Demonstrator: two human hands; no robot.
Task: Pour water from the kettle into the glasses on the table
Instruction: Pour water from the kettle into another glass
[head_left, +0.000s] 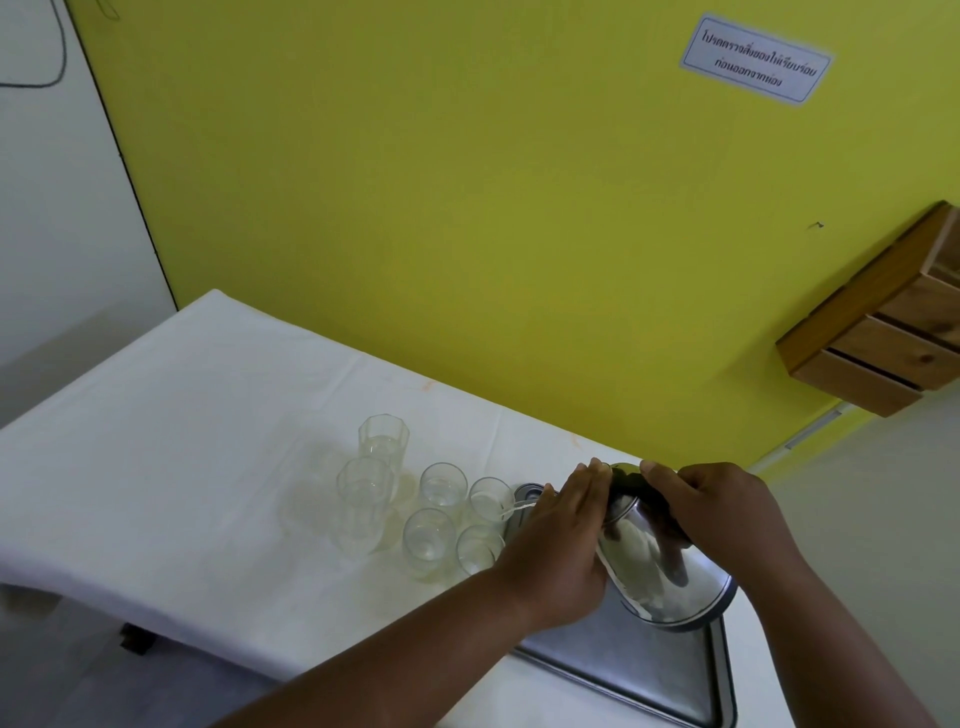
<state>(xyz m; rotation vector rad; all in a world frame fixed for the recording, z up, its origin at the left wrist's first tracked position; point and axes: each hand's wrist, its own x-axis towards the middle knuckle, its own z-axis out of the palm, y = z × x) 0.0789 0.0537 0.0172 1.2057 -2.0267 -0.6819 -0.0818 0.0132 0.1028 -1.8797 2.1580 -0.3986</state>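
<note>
Steel kettle (660, 566): your right hand (727, 519) clamps its handle; left hand (558, 530) lies flat, steadying.
Stream: entering the glass (490, 500) beyond your left fingertips.
Next: level off, shift to the nearer glass (478, 548).

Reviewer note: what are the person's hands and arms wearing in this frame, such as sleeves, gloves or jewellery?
Nothing visible. The left hand and right hand are bare, without gloves, and no rings show on the fingers. Both forearms are uncovered up to the picture's edge: no sleeves, watch or bracelet in view.
</note>
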